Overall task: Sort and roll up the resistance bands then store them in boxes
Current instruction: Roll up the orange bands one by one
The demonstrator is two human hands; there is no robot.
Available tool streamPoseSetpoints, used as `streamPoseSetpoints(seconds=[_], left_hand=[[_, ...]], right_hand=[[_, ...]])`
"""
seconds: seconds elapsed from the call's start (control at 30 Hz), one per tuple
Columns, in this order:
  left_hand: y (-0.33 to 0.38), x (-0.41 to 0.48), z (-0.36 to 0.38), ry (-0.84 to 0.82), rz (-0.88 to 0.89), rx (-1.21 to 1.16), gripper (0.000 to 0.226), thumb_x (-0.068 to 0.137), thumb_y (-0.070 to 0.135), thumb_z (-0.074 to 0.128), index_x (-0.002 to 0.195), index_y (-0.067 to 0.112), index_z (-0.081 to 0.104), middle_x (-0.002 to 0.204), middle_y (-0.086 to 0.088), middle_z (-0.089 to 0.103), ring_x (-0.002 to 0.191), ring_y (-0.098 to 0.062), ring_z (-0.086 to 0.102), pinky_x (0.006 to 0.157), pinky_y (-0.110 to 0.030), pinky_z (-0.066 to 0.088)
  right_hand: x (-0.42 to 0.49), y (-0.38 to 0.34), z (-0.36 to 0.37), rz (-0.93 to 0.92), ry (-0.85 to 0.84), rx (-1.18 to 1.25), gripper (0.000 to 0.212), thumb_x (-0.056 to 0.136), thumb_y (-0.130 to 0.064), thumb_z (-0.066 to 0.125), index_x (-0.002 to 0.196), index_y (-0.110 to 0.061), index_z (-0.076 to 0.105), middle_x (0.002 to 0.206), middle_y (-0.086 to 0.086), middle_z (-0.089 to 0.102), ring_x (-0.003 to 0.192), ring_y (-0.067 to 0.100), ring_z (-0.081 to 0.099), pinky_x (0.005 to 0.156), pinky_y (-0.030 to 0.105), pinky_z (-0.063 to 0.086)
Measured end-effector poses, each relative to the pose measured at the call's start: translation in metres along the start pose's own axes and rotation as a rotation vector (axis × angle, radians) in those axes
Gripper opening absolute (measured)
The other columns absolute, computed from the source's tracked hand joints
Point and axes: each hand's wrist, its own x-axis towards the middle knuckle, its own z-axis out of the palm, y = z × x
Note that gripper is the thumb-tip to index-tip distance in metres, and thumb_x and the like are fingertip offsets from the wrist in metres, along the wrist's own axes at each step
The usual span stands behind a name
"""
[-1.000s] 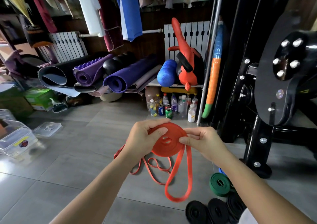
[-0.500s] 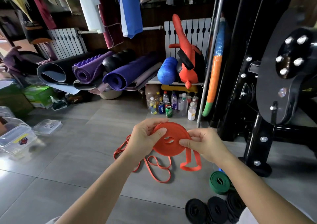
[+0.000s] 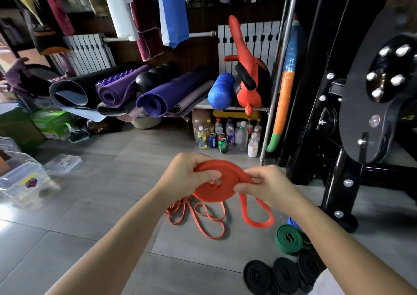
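Note:
Both hands hold an orange resistance band (image 3: 216,181), wound into a flat coil at chest height. My left hand (image 3: 182,177) grips the coil's left edge, thumb near its centre hole. My right hand (image 3: 268,186) pinches the band at the coil's right edge; a short loose loop hangs below it. Thinner orange bands (image 3: 198,218) lie loose on the floor underneath. A rolled green band (image 3: 290,238) and three rolled black bands (image 3: 282,274) sit on the floor at the lower right. Clear plastic boxes (image 3: 22,179) stand at the far left, with a loose lid (image 3: 63,163) beside them.
Rolled yoga mats (image 3: 153,96), a blue foam roller (image 3: 221,93) and several bottles and cans (image 3: 225,136) line the back wall. A black weight machine (image 3: 361,114) fills the right side. Green cartons (image 3: 52,123) stand at the left. Grey tiled floor (image 3: 101,204) lies between.
The coil has grown and the hanging tail of the orange band has shortened from a long loop to a short one. Both hands stay at the coil's edges.

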Motion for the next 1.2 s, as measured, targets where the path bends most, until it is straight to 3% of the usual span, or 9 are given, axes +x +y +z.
streamPoseSetpoints(seconds=[0.1,0.27,0.43,0.53,0.63,0.73,1.03,1.1,1.2], left_hand=[[-0.006,0.000,-0.001,0.088,-0.031,-0.133,0.026,0.076,0.010,0.076,0.075,0.035,0.072,0.075,0.006,0.074,0.068,-0.007,0.069,0.067,-0.019,0.055],[-0.008,-0.002,0.007,0.114,-0.056,-0.375,0.019,0.077,0.008,0.071,0.086,0.024,0.073,0.081,-0.003,0.075,0.074,-0.015,0.070,0.070,-0.026,0.057],[-0.016,-0.008,0.019,0.104,-0.203,-0.655,0.032,0.069,0.019,0.069,0.099,0.007,0.066,0.084,-0.010,0.074,0.073,-0.020,0.070,0.070,-0.036,0.059],[-0.022,-0.010,0.017,0.051,-0.171,-0.331,0.018,0.078,0.014,0.073,0.092,0.020,0.064,0.083,0.001,0.073,0.077,-0.017,0.069,0.070,-0.027,0.057],[-0.021,-0.006,0.012,-0.053,-0.018,0.016,0.029,0.077,0.024,0.077,0.099,0.033,0.061,0.099,0.012,0.069,0.093,-0.010,0.066,0.082,-0.022,0.052],[-0.009,-0.004,0.012,-0.097,0.102,0.293,0.020,0.079,0.034,0.067,0.099,0.033,0.068,0.088,0.029,0.063,0.085,0.004,0.060,0.078,-0.015,0.047],[-0.009,-0.004,0.007,-0.039,-0.108,-0.136,0.022,0.078,0.003,0.073,0.081,0.025,0.069,0.076,0.006,0.073,0.072,-0.012,0.070,0.069,-0.022,0.057],[-0.006,-0.005,0.007,-0.117,-0.089,-0.041,0.018,0.077,0.010,0.075,0.085,0.024,0.067,0.084,0.007,0.071,0.078,-0.011,0.069,0.074,-0.024,0.057],[0.000,-0.002,0.010,-0.252,-0.028,0.450,0.026,0.075,0.028,0.076,0.097,0.022,0.064,0.086,0.011,0.061,0.078,-0.010,0.059,0.068,-0.021,0.048]], right_hand=[[-0.004,0.005,0.005,0.006,0.061,0.204,0.017,0.076,-0.002,0.071,0.093,-0.005,0.072,0.062,-0.009,0.071,0.051,-0.003,0.059,0.052,0.007,0.043],[0.001,0.003,0.015,-0.085,0.145,0.276,0.018,0.072,-0.012,0.071,0.085,-0.025,0.071,0.074,-0.008,0.074,0.072,0.002,0.067,0.071,0.016,0.053],[0.004,-0.001,0.013,-0.119,0.163,0.186,0.021,0.077,-0.013,0.073,0.086,-0.031,0.070,0.079,-0.008,0.075,0.077,0.010,0.072,0.068,0.018,0.055],[0.004,0.000,0.009,-0.082,0.102,0.080,0.023,0.078,-0.013,0.075,0.084,-0.035,0.072,0.080,-0.006,0.075,0.079,0.014,0.072,0.073,0.024,0.057],[0.005,0.001,0.009,-0.047,0.033,-0.083,0.014,0.078,-0.020,0.076,0.082,-0.034,0.074,0.077,-0.010,0.074,0.076,0.009,0.070,0.072,0.026,0.056],[0.004,-0.003,0.013,-0.069,-0.017,-0.102,0.022,0.079,-0.019,0.076,0.078,-0.040,0.071,0.071,-0.021,0.071,0.067,-0.009,0.063,0.061,0.007,0.044],[0.002,-0.003,0.009,-0.033,-0.042,0.030,0.017,0.076,-0.014,0.077,0.088,-0.024,0.072,0.078,-0.016,0.073,0.078,0.001,0.070,0.069,0.013,0.051],[0.001,-0.003,0.010,-0.024,-0.060,0.024,0.016,0.076,-0.015,0.077,0.087,-0.025,0.072,0.076,-0.017,0.073,0.077,-0.001,0.069,0.067,0.011,0.050],[0.004,-0.004,0.011,-0.024,-0.073,-0.027,0.013,0.076,-0.020,0.078,0.083,-0.030,0.072,0.077,-0.013,0.074,0.076,0.000,0.069,0.070,0.018,0.054]])
